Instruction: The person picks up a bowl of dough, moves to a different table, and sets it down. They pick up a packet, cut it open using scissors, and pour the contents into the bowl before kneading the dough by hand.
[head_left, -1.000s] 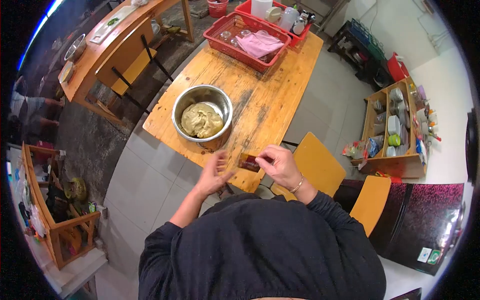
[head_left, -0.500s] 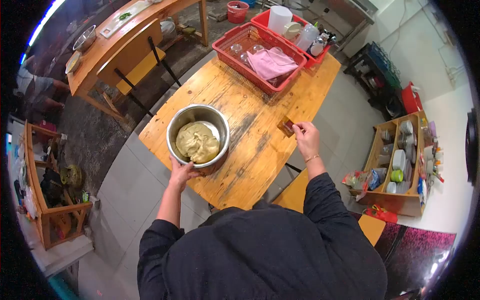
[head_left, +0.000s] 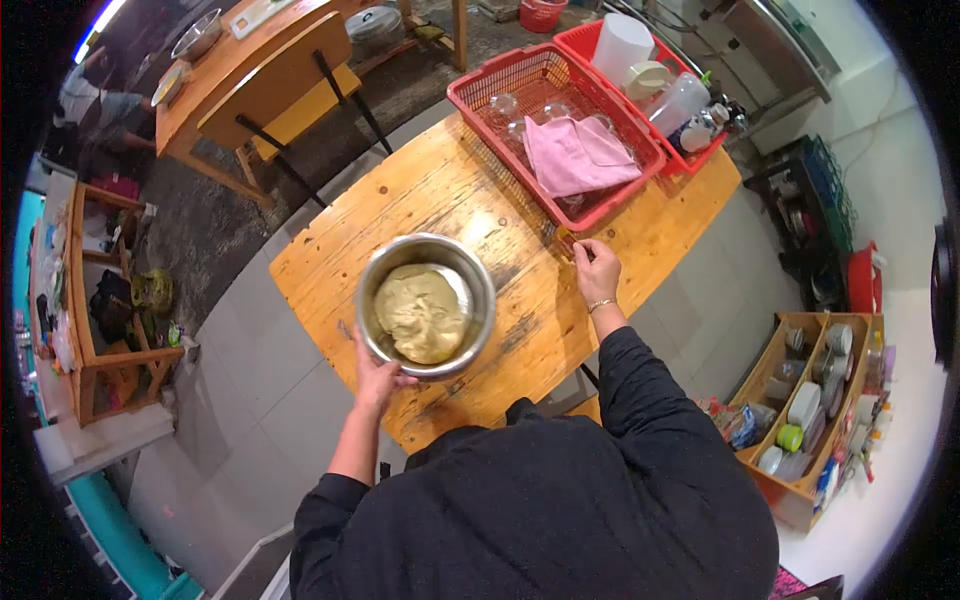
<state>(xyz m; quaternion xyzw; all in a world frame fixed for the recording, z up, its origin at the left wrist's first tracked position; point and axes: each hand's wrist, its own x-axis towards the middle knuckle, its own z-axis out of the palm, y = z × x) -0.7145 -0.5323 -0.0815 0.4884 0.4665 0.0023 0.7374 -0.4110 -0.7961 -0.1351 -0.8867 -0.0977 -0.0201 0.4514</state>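
A steel mixing bowl [head_left: 484, 315] with a lump of pale yellow-beige dough [head_left: 420, 315] in it is at the left part of the wooden table. My left hand [head_left: 376, 380] grips the near left side of the bowl, thumb low on the outside and the other fingers partly hidden. To the right, my right hand [head_left: 598, 268] pinches a small flat brown piece [head_left: 567, 242], whose kind I cannot make out, close to the near corner of the red basket.
A red plastic basket [head_left: 480, 110] holds clear glassware and a pink cloth [head_left: 578, 155]. Behind it, a red tray [head_left: 715, 152] carries containers and bottles. A chair [head_left: 270, 85] stands beyond the table [head_left: 330, 250]; a wooden shelf unit [head_left: 790, 480] is at right. Another person [head_left: 95, 105] is at far left.
The view has shifted. The bowl, with my left hand on it, sits further in from the table's left edge. My right hand has come nearer the red basket, still pinching the brown piece.
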